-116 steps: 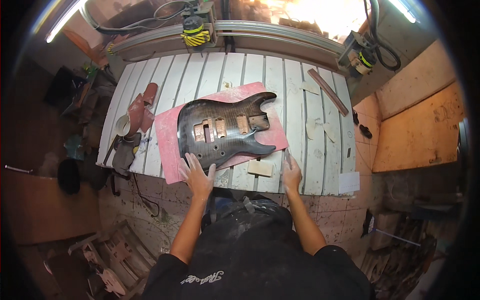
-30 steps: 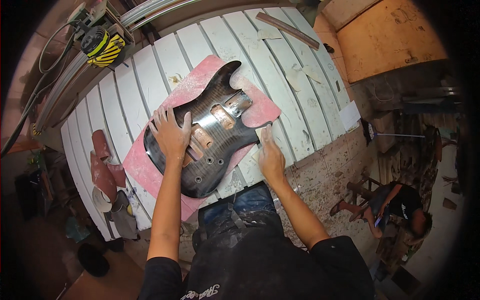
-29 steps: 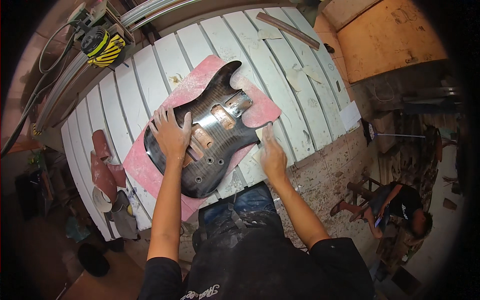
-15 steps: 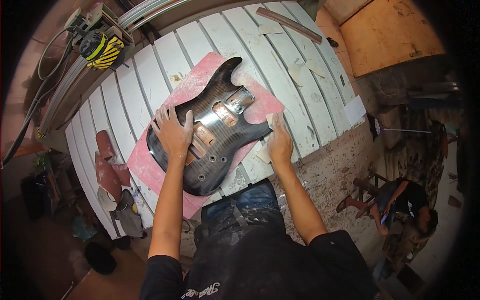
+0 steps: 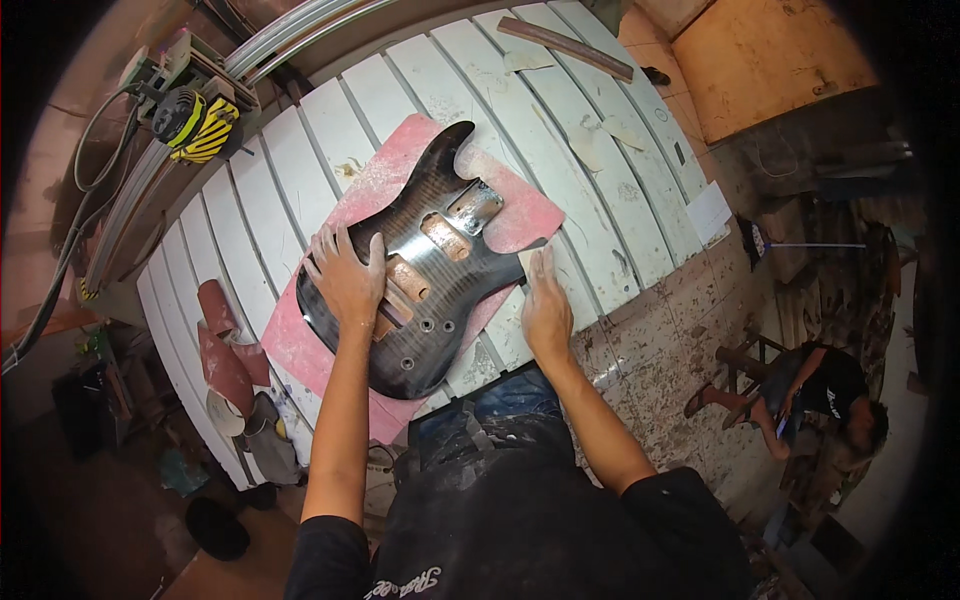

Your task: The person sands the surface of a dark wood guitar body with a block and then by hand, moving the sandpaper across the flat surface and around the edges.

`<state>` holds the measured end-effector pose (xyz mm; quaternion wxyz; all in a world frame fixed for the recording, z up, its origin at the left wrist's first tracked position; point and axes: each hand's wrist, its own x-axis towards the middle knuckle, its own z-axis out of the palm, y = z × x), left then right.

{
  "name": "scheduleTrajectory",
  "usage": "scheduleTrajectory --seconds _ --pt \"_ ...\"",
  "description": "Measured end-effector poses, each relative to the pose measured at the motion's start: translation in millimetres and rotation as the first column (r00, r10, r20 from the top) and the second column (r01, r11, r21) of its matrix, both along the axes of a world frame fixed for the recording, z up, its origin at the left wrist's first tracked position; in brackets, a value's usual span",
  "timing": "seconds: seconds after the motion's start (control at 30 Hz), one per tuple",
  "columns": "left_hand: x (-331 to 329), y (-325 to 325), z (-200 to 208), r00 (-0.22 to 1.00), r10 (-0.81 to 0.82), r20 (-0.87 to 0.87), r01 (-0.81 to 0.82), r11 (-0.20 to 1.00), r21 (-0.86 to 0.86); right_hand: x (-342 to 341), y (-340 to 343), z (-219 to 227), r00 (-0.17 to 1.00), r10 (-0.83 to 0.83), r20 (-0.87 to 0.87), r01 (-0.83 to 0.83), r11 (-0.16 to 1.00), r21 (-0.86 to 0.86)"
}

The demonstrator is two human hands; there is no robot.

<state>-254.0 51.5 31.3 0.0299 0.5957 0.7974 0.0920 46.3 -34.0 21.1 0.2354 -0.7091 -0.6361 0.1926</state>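
A dark, glossy electric guitar body (image 5: 455, 290) with a faint striped grain lies face up on a dusty pink sheet (image 5: 385, 160). Bare wood shows in its cut-out cavities. My left hand (image 5: 348, 275) rests spread on the body's left part, its fingers apart on the surface. At the lower right horn, my right hand (image 5: 548, 305) holds a small pale piece of sandpaper (image 5: 529, 258) against the edge, fingers extended and close together. Part of the sandpaper is hidden by the fingers. White dust coats both hands.
Beneath everything is a white slatted table (image 5: 600, 270). Reddish sandpaper sheets (image 5: 222, 360) lie at its left edge, a brown wooden strip (image 5: 565, 48) at the far right. A rail-mounted machine (image 5: 190, 115) stands at the far left. A seated person (image 5: 830, 395) is off to the right.
My right hand with the sandpaper has shifted a little nearer and leftward around the horn's tip. My left hand stays on the guitar body. The whole view has tilted slightly.
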Motion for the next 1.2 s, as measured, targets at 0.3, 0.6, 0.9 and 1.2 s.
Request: scheduleTrajectory --seconds 0.3,0.6,0.9,1.2 --pt "2.2 1.4 -1.2 1.0 -0.009 -0.015 0.009 1.0 0.017 5.3 7.4 -18.8 0.999 -0.017 0.05 0.006 0.979 0.203" --pt "0.2 -0.6 -2.0 1.0 -0.002 0.003 0.002 0.999 0.037 8.2 17.7 -1.8 1.0 -0.012 0.008 0.012 1.0 0.004" --pt "1.0 -0.3 0.0 1.0 -0.012 0.013 0.012 0.999 0.044 17.4 28.7 -6.7 0.995 -0.026 0.095 0.023 0.999 0.039" --pt "3.4 0.6 0.3 1.0 -0.009 0.001 0.009 0.999 0.041 23.8 32.5 -4.8 0.992 0.061 0.112 -0.074 0.99 0.121"
